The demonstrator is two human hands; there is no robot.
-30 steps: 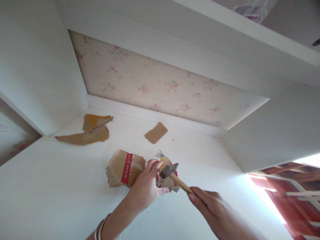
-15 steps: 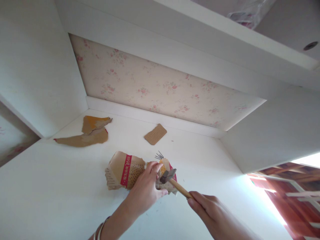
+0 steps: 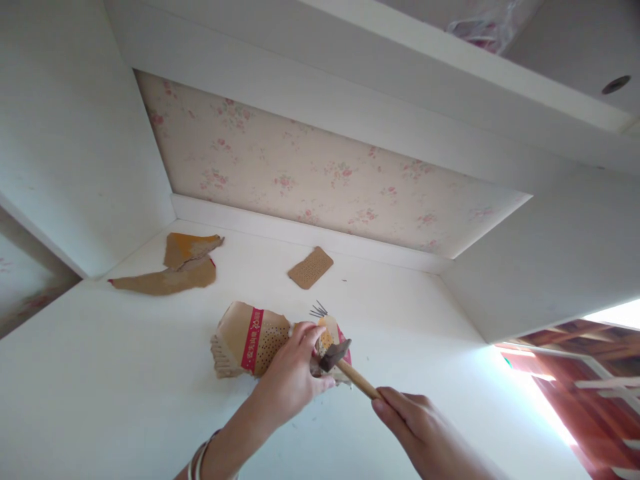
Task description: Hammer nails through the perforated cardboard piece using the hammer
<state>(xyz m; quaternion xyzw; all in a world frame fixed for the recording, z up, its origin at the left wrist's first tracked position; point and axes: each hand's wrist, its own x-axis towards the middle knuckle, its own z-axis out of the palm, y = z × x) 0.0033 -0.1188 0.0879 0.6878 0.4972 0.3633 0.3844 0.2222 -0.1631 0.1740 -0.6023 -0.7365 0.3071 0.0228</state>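
My left hand (image 3: pixel 290 380) rests on a torn brown paper packet (image 3: pixel 249 340) with a red band, fingers pinched near its right end; what they pinch is hidden. Several thin nails (image 3: pixel 319 309) stick out just above the packet. My right hand (image 3: pixel 415 427) grips the wooden handle of a small hammer (image 3: pixel 336 353), whose metal head sits right beside my left fingertips over the packet. All of it lies on a white shelf (image 3: pixel 125 373).
Torn brown paper scraps (image 3: pixel 175 267) lie at the shelf's back left, and a small perforated brown card (image 3: pixel 311 267) lies near the back wall. Floral wallpaper (image 3: pixel 320 173) backs the niche. White panels close in left, right and above.
The hammer head has dropped slightly and moved closer to my left fingers. My right hand shifted a little left. My left hand stays on the packet.
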